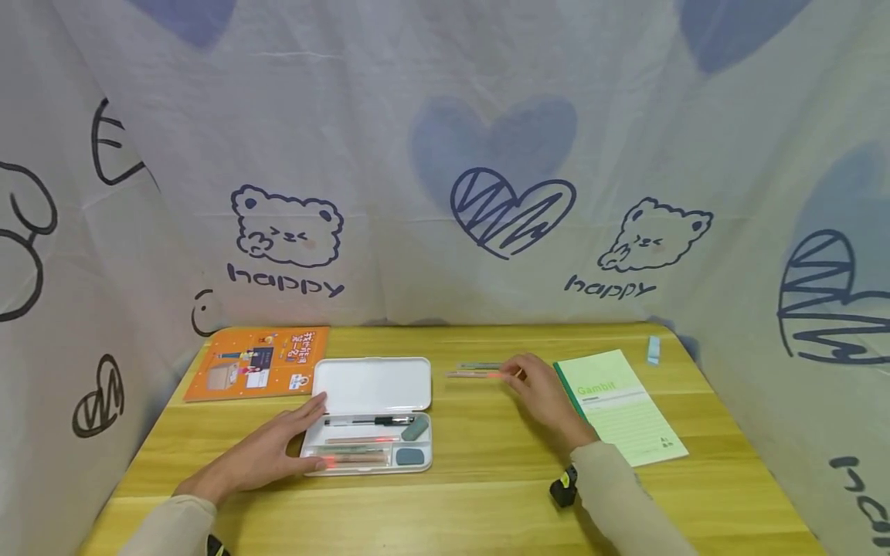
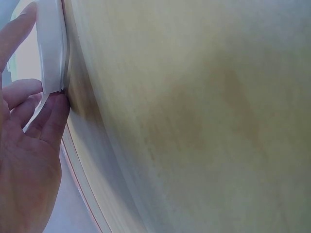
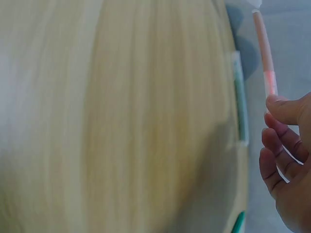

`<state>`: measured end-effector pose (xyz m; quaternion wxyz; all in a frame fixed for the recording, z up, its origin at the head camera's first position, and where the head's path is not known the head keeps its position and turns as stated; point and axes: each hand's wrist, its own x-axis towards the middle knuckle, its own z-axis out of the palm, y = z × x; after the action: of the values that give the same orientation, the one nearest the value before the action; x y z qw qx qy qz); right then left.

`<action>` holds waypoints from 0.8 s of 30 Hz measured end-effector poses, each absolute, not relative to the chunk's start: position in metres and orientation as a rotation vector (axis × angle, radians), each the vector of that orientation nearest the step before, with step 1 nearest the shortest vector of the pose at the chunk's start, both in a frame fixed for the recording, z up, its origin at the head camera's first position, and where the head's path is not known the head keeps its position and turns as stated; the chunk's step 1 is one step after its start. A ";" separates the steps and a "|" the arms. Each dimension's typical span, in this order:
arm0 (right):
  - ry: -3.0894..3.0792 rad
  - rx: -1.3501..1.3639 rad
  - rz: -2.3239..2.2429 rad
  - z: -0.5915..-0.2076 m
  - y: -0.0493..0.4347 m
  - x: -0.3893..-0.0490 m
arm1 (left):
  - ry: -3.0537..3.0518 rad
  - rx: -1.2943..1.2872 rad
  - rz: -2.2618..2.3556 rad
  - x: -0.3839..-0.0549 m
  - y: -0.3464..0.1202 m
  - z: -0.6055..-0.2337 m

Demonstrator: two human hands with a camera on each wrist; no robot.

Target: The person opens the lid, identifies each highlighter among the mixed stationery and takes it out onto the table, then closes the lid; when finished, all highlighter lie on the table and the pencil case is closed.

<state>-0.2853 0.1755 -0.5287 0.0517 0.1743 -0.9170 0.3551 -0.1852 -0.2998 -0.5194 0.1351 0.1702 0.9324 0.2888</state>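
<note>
Head view, ctr: pink pen [image 1: 469, 374], pinched by one end in my R hand [image 1: 538, 390]; green pen [image 1: 480, 365] just behind, on table. Ctr-left: white pencil case [image 1: 368, 470], lid [image 1: 371, 384] laid back, my L hand [image 1: 271, 448] gripping its left side. Risks (est.): end-only pinch might let pen swivel or drop; L-hand tug could skid case. Surface: yellow wood-grain table [image 1: 487, 502]; orange booklet [image 1: 257, 367] left, Gambit notebook [image 1: 626, 405] right. Room: pale heart-&-bear-print fabric [image 1: 375, 100], back & both sides.
</note>
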 end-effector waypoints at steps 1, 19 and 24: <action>-2.792 0.515 1.087 -0.531 0.178 -0.286 | 2.702 0.497 0.837 -0.185 -0.300 -0.519; -2.889 0.364 1.080 -0.551 0.189 -0.298 | 2.707 0.497 0.853 -0.183 -0.300 -0.518; -2.905 0.358 1.080 -0.550 0.188 -0.298 | 2.702 0.493 0.847 -0.184 -0.300 -0.517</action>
<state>-0.2976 0.1884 -0.5501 0.0109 0.1146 -0.9311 0.3460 -0.1837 -0.3000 -0.5168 0.1336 0.1699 0.9317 0.2920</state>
